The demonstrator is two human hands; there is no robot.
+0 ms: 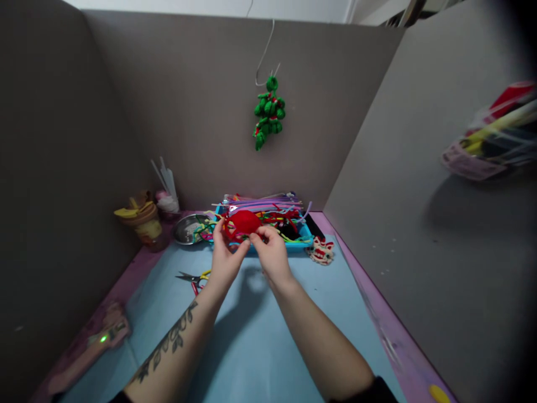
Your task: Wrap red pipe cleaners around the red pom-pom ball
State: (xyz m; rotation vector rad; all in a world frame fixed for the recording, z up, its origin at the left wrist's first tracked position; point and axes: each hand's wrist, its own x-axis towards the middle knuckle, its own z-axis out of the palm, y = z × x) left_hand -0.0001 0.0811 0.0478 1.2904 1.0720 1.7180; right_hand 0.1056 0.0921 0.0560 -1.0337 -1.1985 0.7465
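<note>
A round red craft piece (pixel 244 222), perhaps felt or chenille, is held up in front of a blue basket. The fingers and thumb of my left hand (pixel 226 254) are curled around its left and lower edge. My right hand (pixel 272 252) pinches its lower right edge, and the two thumbs nearly meet. Whatever small part lies between the fingertips is too small to make out. Below and left of my left hand, scissors (pixel 191 277) with yellow and red handles lie with their blades apart, partly covered by my wrist.
Behind my hands, the blue basket (pixel 304 242) overflows with coloured pipe cleaners. A metal bowl (pixel 184 230) and a pot (pixel 146 224) stand left. A pink glue gun (pixel 98 344) shows a green light. A red-and-cream ornament (pixel 322 252) lies right; a green one (pixel 269 112) hangs on the wall.
</note>
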